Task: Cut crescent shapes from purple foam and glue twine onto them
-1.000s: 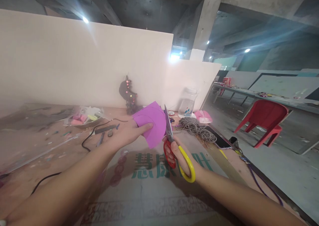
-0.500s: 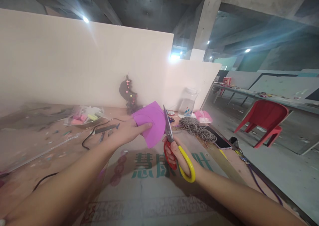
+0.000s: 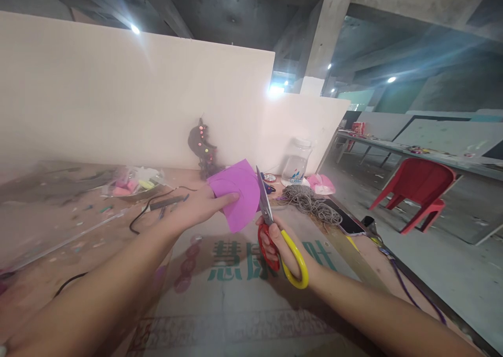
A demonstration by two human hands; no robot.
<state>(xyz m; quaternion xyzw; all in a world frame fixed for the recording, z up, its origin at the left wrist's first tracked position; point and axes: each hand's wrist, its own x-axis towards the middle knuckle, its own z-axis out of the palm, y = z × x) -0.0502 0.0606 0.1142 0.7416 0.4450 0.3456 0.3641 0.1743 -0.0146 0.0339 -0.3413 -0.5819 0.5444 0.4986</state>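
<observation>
— Steel side first: which way do the scissors (image 3: 271,226) point?
— Long axis runs up and away. Handles sit toward the table's near edge, tips toward its far edge, leaning slightly left. Right hand (image 3: 283,248) is clenched through the 2 loops, red on the left, yellow on the right.
— Blades apart or together?
— Close together as far as I can see; only 1 narrow strip of metal shows. Can't tell if they're fully closed.
— And the purple sheet (image 3: 240,199)?
— In the air over the middle of the table (image 3: 58,231), not resting on it. Left hand (image 3: 198,211) pinches its left side, 1 digit flat across the near face, the others hidden behind. The sheet lies directly left of the blades. Its right edge meets them along most of the blade length.
— So the sheet edge is roughly parallel to the blade axis?
— Roughly, yes. 1 curved line crosses the sheet's face; cut or crease, can't tell.
— Which hand is nearer that contact line?
— Right hand, just below it on the handles. Left hand is on the far side, with the sheet's whole face between.
— Anything crowding the right side?
— Twine coil (image 3: 310,202) and a phone (image 3: 346,222) by the table's right edge, a clear jar (image 3: 295,163) near the far right corner. All are lower than the hands and apart from them. Printed board (image 3: 236,294) lies under both wrists at the near edge.
</observation>
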